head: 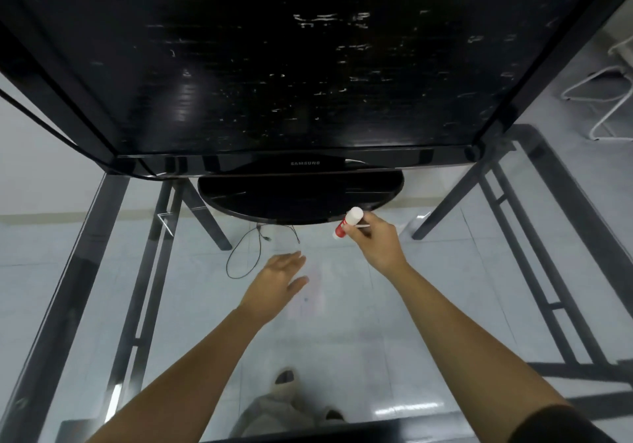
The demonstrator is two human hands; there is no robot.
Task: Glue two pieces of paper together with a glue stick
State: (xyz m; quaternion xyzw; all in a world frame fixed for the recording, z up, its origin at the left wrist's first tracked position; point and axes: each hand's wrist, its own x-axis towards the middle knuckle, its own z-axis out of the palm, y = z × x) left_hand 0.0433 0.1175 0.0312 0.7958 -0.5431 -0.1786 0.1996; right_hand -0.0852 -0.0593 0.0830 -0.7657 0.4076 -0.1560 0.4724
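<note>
Glass makes up our table (102, 271), so the tiled floor, a loose cable (246, 254) and our own feet show straight through it, and a big dark monitor (291, 66) on a round base (301, 196) fills the far half of the view. We have the glue stick (347, 223) in our right hand (376, 240), fingers closed round its red body, white cap still on and pointing away from us, lifted just in front of the base. Our left hand (277, 285) is flat and relaxed, fingers spread and gripping nothing, lowered toward the middle of the table. Just right of that hand we can make out a faint pale sheet, probably the paper (308, 292), though it is so washed out against the floor that we cannot tell whether it is one piece or two, or where its edges run.

That is the main risk as we judge it: on slick glass a sheet may skid or crease if the stick drags before the left hand pins it. The cap has to come off first, and uncapping needs both hands. Glue overrunning an edge we can barely see would smear the glass.
</note>
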